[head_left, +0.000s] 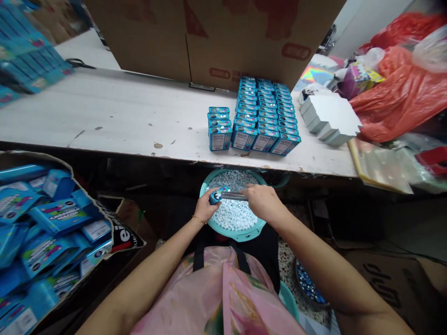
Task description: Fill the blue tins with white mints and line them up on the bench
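Note:
My left hand (206,206) is closed around a small blue box (217,195), held tilted above a turquoise basin (259,231). White bits show at the box's top. In my right hand (264,201) is a narrow grey metal scoop (234,196), its far end touching or just over the top of the box; the exact contact is too small to tell. Small white pellets (234,217) fill much of the basin, which sits in front of my lap, below the table edge.
Rows of upright blue boxes (267,118) and a shorter row (220,135) stand on the white table (139,118), some with white pellets on top. A large carton (209,42) stands behind them. To the left, a bag (120,232) holds many blue boxes. Red plastic bags (401,93) lie right.

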`<state>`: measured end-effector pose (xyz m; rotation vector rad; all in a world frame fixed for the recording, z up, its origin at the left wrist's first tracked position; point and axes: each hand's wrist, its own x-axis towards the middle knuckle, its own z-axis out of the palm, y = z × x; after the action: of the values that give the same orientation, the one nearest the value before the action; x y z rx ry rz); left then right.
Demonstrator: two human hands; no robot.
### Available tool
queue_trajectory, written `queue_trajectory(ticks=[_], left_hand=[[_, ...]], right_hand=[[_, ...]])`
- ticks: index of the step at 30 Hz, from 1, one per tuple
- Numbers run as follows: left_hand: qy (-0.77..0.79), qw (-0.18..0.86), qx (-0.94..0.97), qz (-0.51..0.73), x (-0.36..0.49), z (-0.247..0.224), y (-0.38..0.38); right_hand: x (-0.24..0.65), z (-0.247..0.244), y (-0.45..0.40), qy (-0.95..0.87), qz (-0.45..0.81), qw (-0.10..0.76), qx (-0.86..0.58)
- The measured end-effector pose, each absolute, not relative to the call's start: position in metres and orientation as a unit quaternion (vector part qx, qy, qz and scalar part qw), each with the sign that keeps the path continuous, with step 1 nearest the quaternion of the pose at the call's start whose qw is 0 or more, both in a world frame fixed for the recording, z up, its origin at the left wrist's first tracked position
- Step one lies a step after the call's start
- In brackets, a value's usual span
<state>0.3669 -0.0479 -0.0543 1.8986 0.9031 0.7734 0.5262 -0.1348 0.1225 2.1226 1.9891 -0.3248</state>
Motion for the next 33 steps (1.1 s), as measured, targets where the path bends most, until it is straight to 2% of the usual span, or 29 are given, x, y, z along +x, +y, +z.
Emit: queue_trajectory(ticks=[4,9,14,18,23,28,30,33], left_hand=[[0.358,0.444,0.758,0.317,0.363,-0.050,-0.043],[0.364,0.441,0.754,0.322,0.348,-0.041,-0.038],[0.410,0.432,0.727,0.342,0.333,-0.033,-0.037],[0.432,0.435,0.707,0.354,0.324,-0.027,-0.038],[0.451,0.433,0.689,0.366,0.321,-0.029,-0.034],[0.434,0.439,0.705,0.349,0.332,-0.040,-0.035],[0.422,0.437,0.722,0.331,0.340,-0.043,-0.039],[0.400,0.423,0.753,0.307,0.353,-0.046,-0.046]], right_hand=[[0.557,0.100,-0.153,0.649,-0.123,0.092,0.745],[0.578,0.019,-0.167,0.571,-0.201,0.073,0.793],[0.535,-0.057,-0.144,0.537,-0.270,-0.012,0.799],[0.520,-0.083,-0.128,0.518,-0.305,-0.081,0.795],[0.545,-0.076,-0.137,0.498,-0.352,-0.150,0.778],[0.572,-0.022,-0.150,0.504,-0.380,-0.236,0.739],[0.576,0.007,-0.150,0.535,-0.366,-0.226,0.727],[0.570,0.052,-0.144,0.605,-0.310,-0.146,0.718]])
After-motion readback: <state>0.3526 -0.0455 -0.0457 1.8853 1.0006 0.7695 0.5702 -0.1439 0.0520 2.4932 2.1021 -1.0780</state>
